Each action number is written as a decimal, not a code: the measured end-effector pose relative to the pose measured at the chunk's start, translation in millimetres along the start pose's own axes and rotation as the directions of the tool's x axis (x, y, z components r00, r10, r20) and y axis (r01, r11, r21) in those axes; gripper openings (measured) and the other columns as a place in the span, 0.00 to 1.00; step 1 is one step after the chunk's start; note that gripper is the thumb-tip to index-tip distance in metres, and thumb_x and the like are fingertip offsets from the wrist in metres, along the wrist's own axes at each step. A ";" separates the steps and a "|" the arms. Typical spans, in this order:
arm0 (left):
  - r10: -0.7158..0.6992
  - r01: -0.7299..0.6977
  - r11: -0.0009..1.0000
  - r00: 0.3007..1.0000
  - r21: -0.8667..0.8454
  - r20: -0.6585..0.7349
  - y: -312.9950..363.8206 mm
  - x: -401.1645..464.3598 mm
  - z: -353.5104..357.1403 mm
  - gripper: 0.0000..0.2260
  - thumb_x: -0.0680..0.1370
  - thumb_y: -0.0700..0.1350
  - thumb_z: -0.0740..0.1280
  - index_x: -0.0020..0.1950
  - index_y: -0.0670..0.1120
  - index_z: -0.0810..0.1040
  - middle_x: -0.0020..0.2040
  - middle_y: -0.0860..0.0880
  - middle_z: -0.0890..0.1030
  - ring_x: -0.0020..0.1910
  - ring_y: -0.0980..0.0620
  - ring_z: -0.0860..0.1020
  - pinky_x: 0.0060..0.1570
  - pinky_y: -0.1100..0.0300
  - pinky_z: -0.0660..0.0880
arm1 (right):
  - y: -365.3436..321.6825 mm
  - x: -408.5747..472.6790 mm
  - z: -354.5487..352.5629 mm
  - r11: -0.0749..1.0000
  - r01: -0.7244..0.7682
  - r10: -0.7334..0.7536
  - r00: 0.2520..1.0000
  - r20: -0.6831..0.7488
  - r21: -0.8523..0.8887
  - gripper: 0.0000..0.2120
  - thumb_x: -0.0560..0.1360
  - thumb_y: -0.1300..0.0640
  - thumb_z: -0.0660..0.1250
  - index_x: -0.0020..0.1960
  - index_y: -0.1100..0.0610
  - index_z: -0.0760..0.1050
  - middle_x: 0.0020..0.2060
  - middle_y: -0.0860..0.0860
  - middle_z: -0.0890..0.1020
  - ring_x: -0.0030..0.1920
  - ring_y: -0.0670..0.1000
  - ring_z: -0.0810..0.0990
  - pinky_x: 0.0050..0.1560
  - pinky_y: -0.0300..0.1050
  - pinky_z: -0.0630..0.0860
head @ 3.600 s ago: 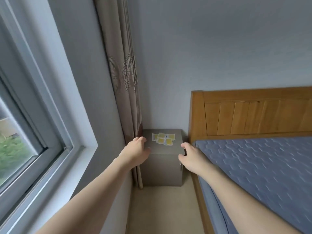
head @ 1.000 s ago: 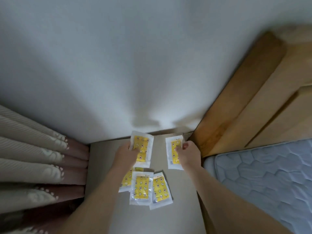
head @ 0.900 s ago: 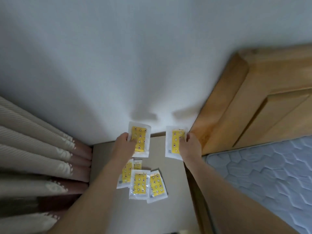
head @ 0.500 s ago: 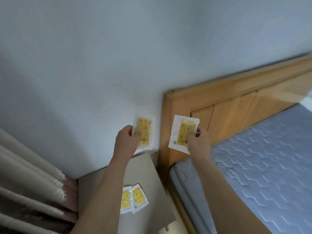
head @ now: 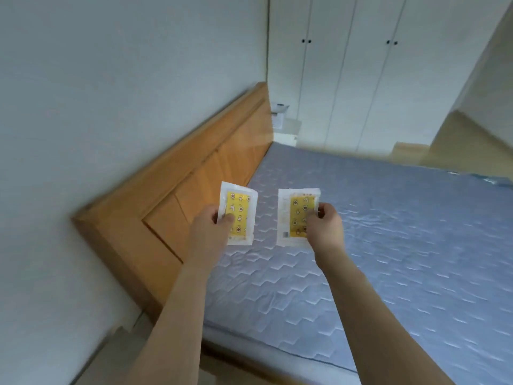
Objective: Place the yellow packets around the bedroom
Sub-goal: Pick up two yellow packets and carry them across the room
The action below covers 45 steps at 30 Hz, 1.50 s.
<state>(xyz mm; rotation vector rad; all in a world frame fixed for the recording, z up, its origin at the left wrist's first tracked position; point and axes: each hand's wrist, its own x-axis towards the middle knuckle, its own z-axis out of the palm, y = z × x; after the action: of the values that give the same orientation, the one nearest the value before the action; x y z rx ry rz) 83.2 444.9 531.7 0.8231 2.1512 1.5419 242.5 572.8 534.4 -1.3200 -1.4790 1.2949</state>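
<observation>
I hold two yellow packets with white borders upright in the air over the head end of the bed. My left hand (head: 209, 227) pinches the left packet (head: 239, 215) by its lower left edge, thumb on its front. My right hand (head: 324, 225) pinches the right packet (head: 297, 216) by its right edge. The two packets are side by side and apart. The other packets and the bedside cabinet are out of view.
A blue quilted mattress (head: 388, 245) fills the right and lower view. The wooden headboard (head: 194, 179) runs along the grey wall at left. White wardrobe doors (head: 361, 79) stand at the far end, with a small white object (head: 280, 118) beside the headboard's far corner.
I lifted one packet in each hand off the bedside cabinet and turned right. The cabinet, curtain and remaining packets left the view; the bed and wardrobe came in.
</observation>
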 end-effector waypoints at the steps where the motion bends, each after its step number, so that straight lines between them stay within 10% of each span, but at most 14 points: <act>1: 0.032 -0.032 0.999 0.999 0.004 0.041 14.0 -6.1 25.4 0.05 0.79 0.44 0.66 0.52 0.50 0.80 0.47 0.56 0.84 0.46 0.55 0.83 0.42 0.60 0.78 | 1.7 3.8 -29.5 1.000 0.002 -0.001 0.999 -0.048 0.020 0.06 0.80 0.59 0.57 0.52 0.52 0.72 0.43 0.48 0.80 0.47 0.55 0.80 0.51 0.56 0.79; 10: 0.185 -0.148 0.981 0.903 -0.124 0.387 124.0 -134.4 291.2 0.04 0.75 0.44 0.68 0.44 0.44 0.80 0.41 0.42 0.83 0.35 0.51 0.76 0.39 0.57 0.71 | 51.7 2.0 -352.0 0.989 0.040 0.034 0.882 -0.470 0.146 0.06 0.78 0.58 0.61 0.50 0.53 0.77 0.42 0.49 0.82 0.45 0.54 0.81 0.50 0.54 0.78; 21: 0.300 -0.140 0.952 0.594 -0.271 0.747 249.9 -364.5 587.1 0.03 0.75 0.42 0.69 0.44 0.48 0.82 0.41 0.53 0.85 0.39 0.54 0.81 0.43 0.57 0.76 | 135.2 -70.6 -709.8 0.960 0.117 0.152 0.547 -0.823 0.255 0.05 0.78 0.57 0.64 0.47 0.52 0.78 0.40 0.48 0.81 0.41 0.51 0.79 0.46 0.49 0.77; 45: 0.406 -0.074 0.914 0.131 -0.400 0.904 469.8 -715.7 1137.3 0.04 0.74 0.43 0.69 0.46 0.49 0.83 0.44 0.49 0.86 0.49 0.42 0.83 0.50 0.46 0.79 | 253.6 -52.8 -1301.9 0.983 0.064 0.170 0.063 -0.983 0.174 0.05 0.79 0.55 0.63 0.51 0.52 0.77 0.42 0.46 0.82 0.43 0.47 0.81 0.42 0.43 0.76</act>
<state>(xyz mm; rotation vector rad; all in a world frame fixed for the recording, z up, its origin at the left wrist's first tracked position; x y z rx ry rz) 1425.5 917.8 566.1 1.5598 0.7718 0.8148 1555.8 765.0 555.0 -1.5822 -0.2203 0.1718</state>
